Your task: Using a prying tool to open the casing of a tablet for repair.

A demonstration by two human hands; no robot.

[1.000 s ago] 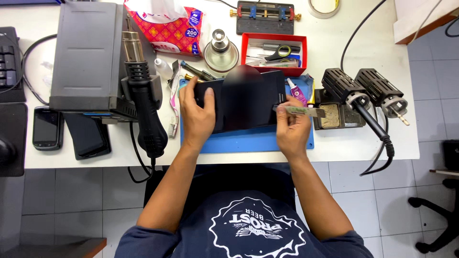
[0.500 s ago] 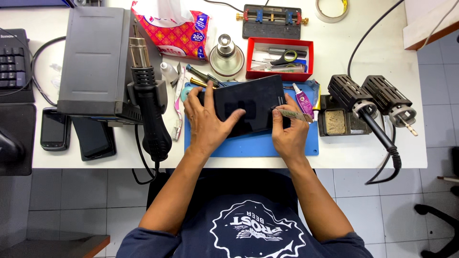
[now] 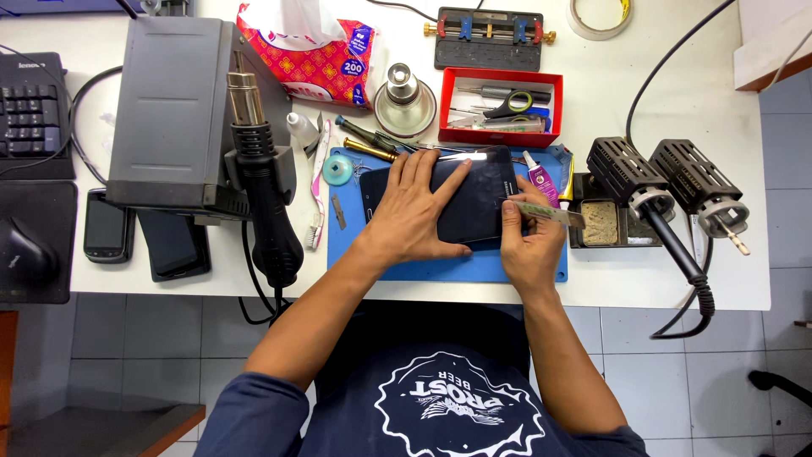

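1. Hands are working over a dark tablet that is lying flat on a blue mat near the front edge of the white counter.
2. Left hand is pressing down on the tablet with its fingers spread wide across the glass, holding nothing.
3. Right hand is pinching a thin flat metal tool at the tablet's right edge, its fingers closing narrowly around the strip.
4. Red tray of scissors and small tools is sitting just behind the mat, beside a round metal stand.
5. Grey rework station is standing well to the left, with a black hot-air gun hanging at its side.
6. Two black soldering-iron holders are resting to the right, near a small tin of brass-coloured wool.
7. Two phones are lying face up at the far left, next to a keyboard.
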